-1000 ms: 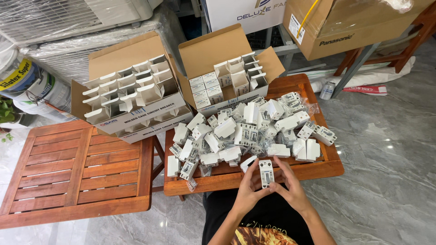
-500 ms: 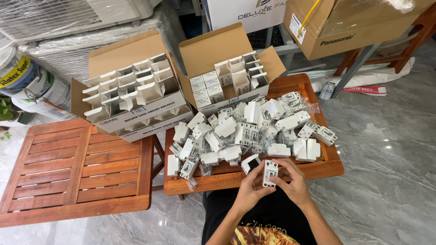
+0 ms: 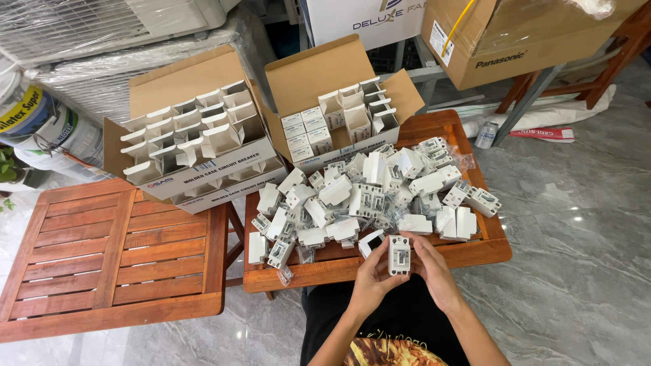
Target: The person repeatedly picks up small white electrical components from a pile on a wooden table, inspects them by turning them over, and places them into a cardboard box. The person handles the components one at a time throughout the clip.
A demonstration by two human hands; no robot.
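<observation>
- Small white circuit breaker [image 3: 399, 255] sat low centre of the frame, held upright between both hands just past the near edge of the small wooden table [image 3: 489, 249].
- Left hand [image 3: 371, 274] pinched its left side, thumb up near the face; right hand [image 3: 428, 268] gripped the right side with fingers wrapped behind. Both were closed on the breaker, neither free.
- Handling, my read: rigid moulded plastic, light, one-hand size. Smooth faces, so probably a bit slippery; best held by the two flat side walls, clear of the toggle on the front. Not fragile, though a drop onto the stone floor [image 3: 583, 271] could chip it.
- Just above the hands: loose heap of identical breakers [image 3: 369, 196] and white covers covering most of the table top, some in clear bags.
- Upper centre: open cardboard carton [image 3: 339, 102] with white inner boxes, part filled.
- Upper left: second open carton [image 3: 193, 142], inner boxes standing open, resting partly on a larger slatted wooden table [image 3: 108, 257] at lower left.
- Top right: big brown shipping box [image 3: 529, 41] on a stand.
</observation>
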